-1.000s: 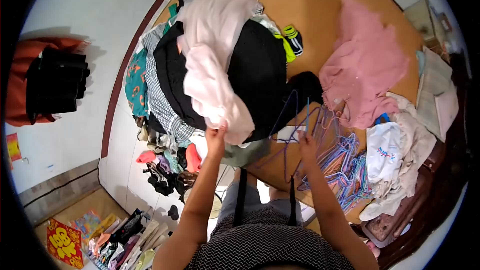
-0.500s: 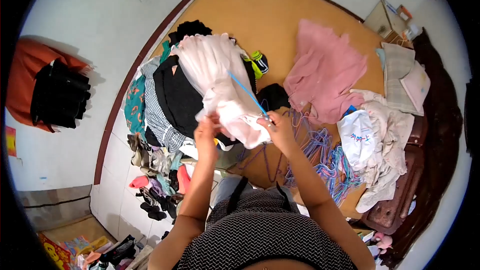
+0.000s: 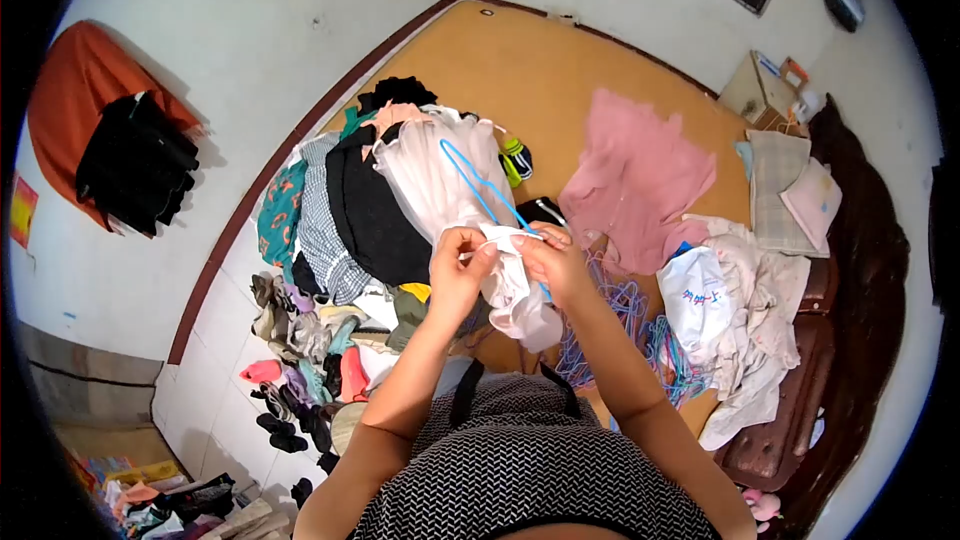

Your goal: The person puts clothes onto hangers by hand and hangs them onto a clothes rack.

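A pale pink garment (image 3: 425, 172) of thin cloth hangs from both hands, its far part spread over the clothes pile. My left hand (image 3: 463, 262) is closed with its fingertips pinching the garment's edge. Close beside it, my right hand (image 3: 550, 258) grips the same edge together with a blue hanger (image 3: 478, 186), which points away over the cloth. Part of the hanger is hidden by the right hand and the fabric. The garment's near end dangles between the forearms.
A black garment (image 3: 375, 220) and other clothes are heaped at the left. A pink garment (image 3: 640, 180) lies at the right, with tangled hangers (image 3: 615, 315) below it. Beside these are a white bag (image 3: 697, 295) and pillows (image 3: 780, 185). Socks and small items (image 3: 310, 380) lie lower left.
The pale pink garment has been lifted off the pile and drawn nearer. My right hand has come from the hangers with a blue one and joined my left hand at the garment's edge.
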`<state>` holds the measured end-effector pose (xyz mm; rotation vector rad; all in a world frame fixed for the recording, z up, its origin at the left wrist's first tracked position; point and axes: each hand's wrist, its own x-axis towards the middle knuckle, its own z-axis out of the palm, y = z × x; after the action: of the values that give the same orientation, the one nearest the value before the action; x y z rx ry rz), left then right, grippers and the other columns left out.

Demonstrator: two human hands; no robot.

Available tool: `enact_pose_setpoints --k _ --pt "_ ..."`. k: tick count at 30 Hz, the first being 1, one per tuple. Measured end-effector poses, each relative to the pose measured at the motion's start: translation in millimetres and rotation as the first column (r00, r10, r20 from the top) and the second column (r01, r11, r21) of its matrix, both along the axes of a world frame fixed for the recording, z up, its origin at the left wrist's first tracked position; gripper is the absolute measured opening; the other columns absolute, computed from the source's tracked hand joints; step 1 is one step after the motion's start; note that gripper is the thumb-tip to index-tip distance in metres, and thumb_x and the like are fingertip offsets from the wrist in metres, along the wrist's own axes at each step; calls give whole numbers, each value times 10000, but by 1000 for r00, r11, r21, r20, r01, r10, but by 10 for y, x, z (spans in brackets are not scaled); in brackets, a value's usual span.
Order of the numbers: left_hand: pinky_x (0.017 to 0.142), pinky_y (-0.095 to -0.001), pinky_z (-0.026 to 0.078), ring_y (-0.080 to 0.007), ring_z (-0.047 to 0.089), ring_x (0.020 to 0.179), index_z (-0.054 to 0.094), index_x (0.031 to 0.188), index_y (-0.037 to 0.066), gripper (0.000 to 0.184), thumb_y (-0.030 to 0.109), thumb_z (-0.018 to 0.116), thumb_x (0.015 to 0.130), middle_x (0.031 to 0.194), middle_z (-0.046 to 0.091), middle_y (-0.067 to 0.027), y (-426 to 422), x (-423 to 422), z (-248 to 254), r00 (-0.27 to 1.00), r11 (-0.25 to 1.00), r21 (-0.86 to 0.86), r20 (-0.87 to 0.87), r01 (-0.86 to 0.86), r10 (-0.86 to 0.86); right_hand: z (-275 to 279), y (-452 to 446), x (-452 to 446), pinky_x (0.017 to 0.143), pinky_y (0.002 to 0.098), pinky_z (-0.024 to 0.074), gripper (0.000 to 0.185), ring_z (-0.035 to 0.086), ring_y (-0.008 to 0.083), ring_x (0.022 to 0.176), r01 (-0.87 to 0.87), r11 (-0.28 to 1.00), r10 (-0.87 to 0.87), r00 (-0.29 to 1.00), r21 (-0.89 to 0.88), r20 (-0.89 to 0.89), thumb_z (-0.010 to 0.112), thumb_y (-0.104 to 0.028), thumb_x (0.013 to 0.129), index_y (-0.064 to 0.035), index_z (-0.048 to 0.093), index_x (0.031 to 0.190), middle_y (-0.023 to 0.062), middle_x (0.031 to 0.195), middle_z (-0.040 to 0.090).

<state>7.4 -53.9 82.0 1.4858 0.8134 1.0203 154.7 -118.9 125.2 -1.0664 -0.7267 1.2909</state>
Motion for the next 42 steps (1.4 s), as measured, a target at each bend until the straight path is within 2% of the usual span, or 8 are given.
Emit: enact_pose_setpoints --k 6,13,15,17,21,28,37,42 --pt "655 -433 465 -349 567 764 532 816 53 175 63 606 659 834 521 -141 76 -100 40 748 823 544 -476 -163 463 37 -121 56 402 182 190 141 305 -14 451 139 990 -138 990 24 -43 656 -164 824 -65 570 773 -79 579 435" --pt "595 -401 456 -335 578 696 526 849 50 165 34 593 699 812 554 -143 197 -342 -119 820 795 549 -311 -257 480 -96 -39 229 413 181 187 210 295 -15 468 246 969 -247 965 22 94 599 -229 875 -86 543 733 -95 577 399" --pt "578 -357 455 -289 597 654 527 878 40 162 41 601 734 751 593 -142 290 -353 -245 906 958 237 -349 -163 240 -313 15 346 448 216 301 229 384 35 506 222 975 -206 933 -21 295 588 -244 878 -35 573 787 -50 611 467" --pt "602 -333 459 -250 609 659 543 885 33 160 67 623 750 725 619 -138 381 -356 -394 927 981 19 -326 -192 187 -476 25 332 558 285 406 265 478 108 604 378 836 -549 572 398 610 595 -232 866 24 599 934 11 680 540" --pt "621 -244 430 -111 537 656 571 857 7 127 64 641 768 739 597 -40 428 -312 -396 910 980 84 -364 -178 197 -538 -232 361 621 298 430 317 508 129 653 392 764 -645 454 513 614 573 -156 864 -1 581 1140 70 696 552" --pt "600 -283 444 -154 579 619 588 823 2 136 119 642 777 688 622 -102 438 -155 -281 846 955 -1 -464 -295 261 -442 -996 107 473 308 365 255 438 129 492 219 972 -183 482 85 857 511 -171 920 -3 618 1079 71 598 494" --pt "580 -376 470 -316 625 634 533 782 50 140 93 642 705 680 622 -155 79 182 -143 874 964 19 -416 -266 249 -793 -592 -308 539 387 427 257 569 305 565 349 935 -251 531 62 809 471 -176 925 -17 594 1084 183 693 600" --pt "564 -364 466 -342 607 635 539 786 41 129 81 652 738 678 604 -167 -86 198 -234 911 955 212 -314 -208 268 -667 -392 -226 481 268 356 308 431 115 481 498 867 -446 749 28 490 445 -193 947 21 566 1133 10 573 469"
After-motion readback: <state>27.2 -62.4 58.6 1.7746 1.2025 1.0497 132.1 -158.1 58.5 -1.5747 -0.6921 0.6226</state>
